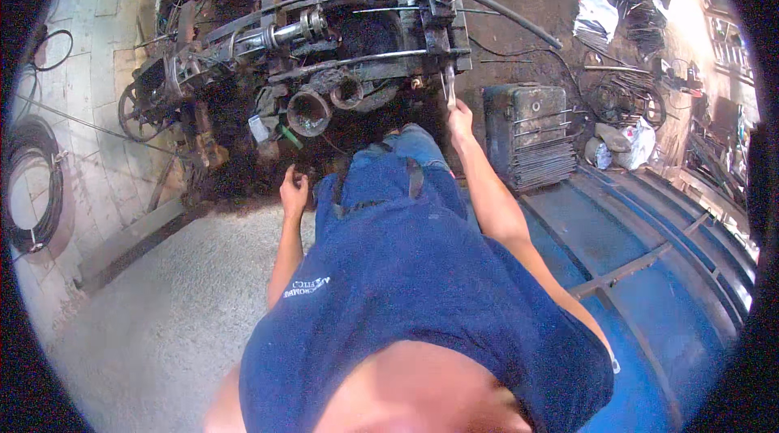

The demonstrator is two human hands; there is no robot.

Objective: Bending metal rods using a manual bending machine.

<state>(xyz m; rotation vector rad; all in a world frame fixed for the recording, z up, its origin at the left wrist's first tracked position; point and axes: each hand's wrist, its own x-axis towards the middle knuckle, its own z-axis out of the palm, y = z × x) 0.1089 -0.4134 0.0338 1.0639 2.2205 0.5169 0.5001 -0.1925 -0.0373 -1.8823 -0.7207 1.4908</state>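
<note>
In front of me stands a dark machine with two long metal rails, a shaft with a round collar and a vise-like block at its right end. My right hand is closed round the lower end of a pale metal lever, which reaches up to that block. My left hand hangs low near the machine's front, fingers curled and touching nothing of the machine. Whether something small is in those fingers cannot be made out. Two round open metal cups sit below the front rail.
A long grey pipe slants over the machine's right end. To the right stand a dark metal box and a stack of thin rods, beside blue metal panels. Coiled black cable lies at left; a spoked wheel is at the machine's left.
</note>
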